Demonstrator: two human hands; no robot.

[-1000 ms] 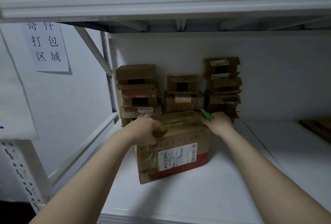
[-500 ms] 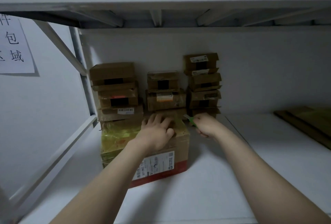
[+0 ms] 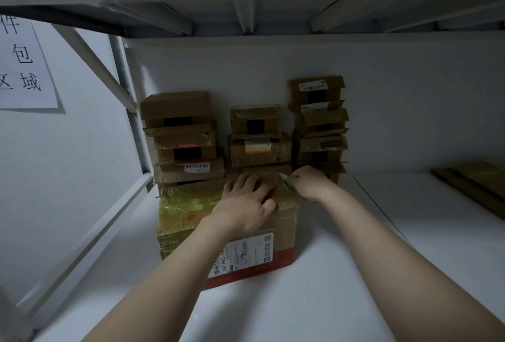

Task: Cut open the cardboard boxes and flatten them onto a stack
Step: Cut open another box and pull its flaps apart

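A cardboard box (image 3: 188, 213) wrapped in yellow-green tape, with a white label and a red band on its front, sits on the white shelf (image 3: 314, 287). My left hand (image 3: 246, 205) presses down on the box's top, fingers spread. My right hand (image 3: 310, 184) grips a small green cutter (image 3: 285, 177) at the box's far right top edge; the blade tip points left toward the top seam.
Three stacks of small cardboard boxes (image 3: 259, 136) stand against the back wall behind the box. Flattened cardboard (image 3: 475, 186) lies at the far right of the shelf. A slanted metal brace (image 3: 90, 65) and upright post border the left side. The upper shelf hangs low overhead.
The view swung right. My left hand slid from the box's left corner to the middle of its top. My right hand with the cutter stayed at the far right top edge.
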